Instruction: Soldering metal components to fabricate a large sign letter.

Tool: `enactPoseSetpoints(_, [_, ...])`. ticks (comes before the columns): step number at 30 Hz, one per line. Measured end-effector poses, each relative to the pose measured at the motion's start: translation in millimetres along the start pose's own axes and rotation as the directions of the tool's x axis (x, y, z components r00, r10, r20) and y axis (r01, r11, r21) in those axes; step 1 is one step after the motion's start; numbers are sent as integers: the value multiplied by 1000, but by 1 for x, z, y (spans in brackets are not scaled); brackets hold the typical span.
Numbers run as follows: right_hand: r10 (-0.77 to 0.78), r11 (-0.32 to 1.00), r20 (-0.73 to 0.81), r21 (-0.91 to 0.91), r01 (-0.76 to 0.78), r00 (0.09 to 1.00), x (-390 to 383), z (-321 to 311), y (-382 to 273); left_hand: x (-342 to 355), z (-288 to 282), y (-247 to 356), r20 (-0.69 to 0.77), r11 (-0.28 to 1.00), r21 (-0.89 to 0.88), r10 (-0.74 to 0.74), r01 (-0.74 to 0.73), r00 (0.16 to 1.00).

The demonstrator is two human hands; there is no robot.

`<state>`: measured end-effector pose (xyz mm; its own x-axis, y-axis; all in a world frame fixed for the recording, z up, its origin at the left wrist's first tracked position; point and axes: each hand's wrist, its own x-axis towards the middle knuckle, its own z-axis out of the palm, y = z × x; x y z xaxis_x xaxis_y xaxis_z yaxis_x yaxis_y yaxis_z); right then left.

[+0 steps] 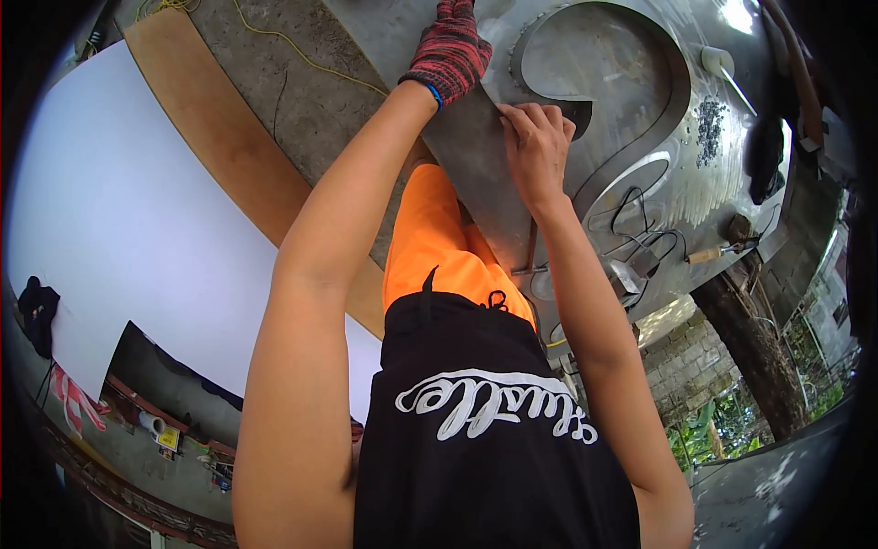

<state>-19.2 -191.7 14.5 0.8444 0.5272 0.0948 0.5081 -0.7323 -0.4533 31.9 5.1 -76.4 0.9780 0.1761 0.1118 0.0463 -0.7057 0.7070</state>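
My left hand (453,53) wears a red-and-black knit glove with a blue cuff. It rests at the far part of the metal table; the upper edge of the view cuts off its fingertips, so its grip cannot be made out. My right hand (538,142) is bare, its fingers bent and pressed on a thin grey metal edge beside the pointed end of a curved metal strip (679,78). That strip stands on edge on the metal table (471,151) and bends round in a large hook shape.
On the table's right lie a white roll (718,62), black cable (631,206), a metal block (626,282) and a wooden-handled tool (704,256). A large white panel (137,183) and a brown board (215,110) stand left. Yellow cord (302,50) crosses the concrete floor.
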Motion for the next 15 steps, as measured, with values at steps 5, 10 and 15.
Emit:
enactPoseSetpoints(5, [-4,1000,3,23,4,1000,1,-1,0,2,0,0,12,1000,16,-17,16,1000])
enactPoseSetpoints(10, [-6,1000,15,22,5,1000,2,-1,-2,-1,3,-8,-91,993,49,108,-104,990])
enactPoseSetpoints(15, [12,1000,31,20,-13,999,0,-2,0,0,-2,2,26,999,35,-3,2,1000])
